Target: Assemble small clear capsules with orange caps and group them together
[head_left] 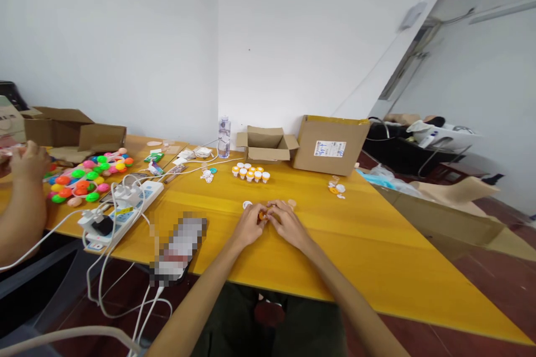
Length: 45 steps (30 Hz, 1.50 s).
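My left hand [250,224] and my right hand [287,223] meet over the yellow table [377,251], fingers pinched together on a small orange piece [262,215] held between them. A small white cap [247,204] lies just beyond my left hand, and a pale round piece [292,202] lies beyond my right. Farther back stands a cluster of several small white and orange pieces [250,172].
A co-worker's hand [27,160] is at the far left near a pile of colourful round pieces [86,177]. A power strip [123,207] with cables, a blurred phone [179,245], a water bottle [224,137] and cardboard boxes [268,144] [330,145] are on the table.
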Available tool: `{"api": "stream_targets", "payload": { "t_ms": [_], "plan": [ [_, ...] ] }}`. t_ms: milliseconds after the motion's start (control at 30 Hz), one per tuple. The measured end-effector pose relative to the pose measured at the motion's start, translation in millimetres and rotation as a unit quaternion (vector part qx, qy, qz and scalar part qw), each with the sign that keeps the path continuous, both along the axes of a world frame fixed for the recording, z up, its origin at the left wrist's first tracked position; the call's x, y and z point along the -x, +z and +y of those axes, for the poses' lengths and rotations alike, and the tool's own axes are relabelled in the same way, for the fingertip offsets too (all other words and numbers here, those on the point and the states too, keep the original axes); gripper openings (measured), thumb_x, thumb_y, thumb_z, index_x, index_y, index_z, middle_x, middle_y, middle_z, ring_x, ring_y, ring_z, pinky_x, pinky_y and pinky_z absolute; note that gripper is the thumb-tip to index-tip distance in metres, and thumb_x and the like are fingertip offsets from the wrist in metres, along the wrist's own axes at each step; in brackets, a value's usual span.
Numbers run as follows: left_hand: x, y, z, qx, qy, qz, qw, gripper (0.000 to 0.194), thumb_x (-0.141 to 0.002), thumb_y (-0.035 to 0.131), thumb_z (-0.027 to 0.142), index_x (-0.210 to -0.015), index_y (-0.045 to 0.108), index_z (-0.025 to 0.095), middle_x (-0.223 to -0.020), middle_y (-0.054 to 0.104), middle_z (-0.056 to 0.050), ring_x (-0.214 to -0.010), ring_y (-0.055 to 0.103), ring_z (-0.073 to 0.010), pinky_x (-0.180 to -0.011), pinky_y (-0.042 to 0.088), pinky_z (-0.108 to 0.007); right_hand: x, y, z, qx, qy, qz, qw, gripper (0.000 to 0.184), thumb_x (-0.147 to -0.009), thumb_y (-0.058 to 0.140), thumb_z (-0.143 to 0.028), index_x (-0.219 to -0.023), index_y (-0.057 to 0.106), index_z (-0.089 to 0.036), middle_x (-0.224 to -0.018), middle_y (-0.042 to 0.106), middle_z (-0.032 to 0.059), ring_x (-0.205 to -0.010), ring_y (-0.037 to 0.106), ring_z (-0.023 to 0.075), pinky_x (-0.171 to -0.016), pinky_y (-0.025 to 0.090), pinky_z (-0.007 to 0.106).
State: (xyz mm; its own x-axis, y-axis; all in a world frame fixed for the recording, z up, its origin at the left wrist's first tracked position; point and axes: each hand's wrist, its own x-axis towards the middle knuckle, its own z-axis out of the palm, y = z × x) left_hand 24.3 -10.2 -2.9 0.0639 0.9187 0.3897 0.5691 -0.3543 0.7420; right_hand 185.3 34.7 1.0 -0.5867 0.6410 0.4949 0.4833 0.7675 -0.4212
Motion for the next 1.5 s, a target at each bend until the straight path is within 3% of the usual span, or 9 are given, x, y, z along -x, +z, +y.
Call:
{"api": "stream_targets", "payload": {
  "t_ms": [600, 1500],
  "plan": [
    [2.1, -1.6, 1.5, 0.012, 0.002, -0.023, 1.0, 0.019, -0.076, 0.058, 0.006, -0.087, 0.064, 0.02, -0.079, 0.063, 0.0, -0.078, 0.056, -0.0167, -0.078, 0.047, -0.03, 2.3, -0.1, 10.0, 0.025, 0.017, 0.02, 0.999, 0.017, -0.087, 0.053, -0.012, -0.081, 0.066, -0.022, -0.103, 0.062, 0.0076, -0.098, 0.063, 0.0217, -0.089, 0.051, 0.04],
    [2.4, -3.0, 1.1, 0.01, 0.011, -0.024, 1.0, 0.019, -0.075, 0.058, 0.007, -0.085, 0.065, 0.022, -0.081, 0.065, -0.002, -0.082, 0.058, -0.0185, -0.08, 0.049, -0.031, 1.3, -3.7, 2.2, 0.021, 0.0, 0.026, 0.999, 0.017, -0.087, 0.055, -0.015, -0.083, 0.069, -0.024, -0.107, 0.063, 0.0075, -0.102, 0.062, 0.0226, -0.091, 0.05, 0.042]
  ]
}}
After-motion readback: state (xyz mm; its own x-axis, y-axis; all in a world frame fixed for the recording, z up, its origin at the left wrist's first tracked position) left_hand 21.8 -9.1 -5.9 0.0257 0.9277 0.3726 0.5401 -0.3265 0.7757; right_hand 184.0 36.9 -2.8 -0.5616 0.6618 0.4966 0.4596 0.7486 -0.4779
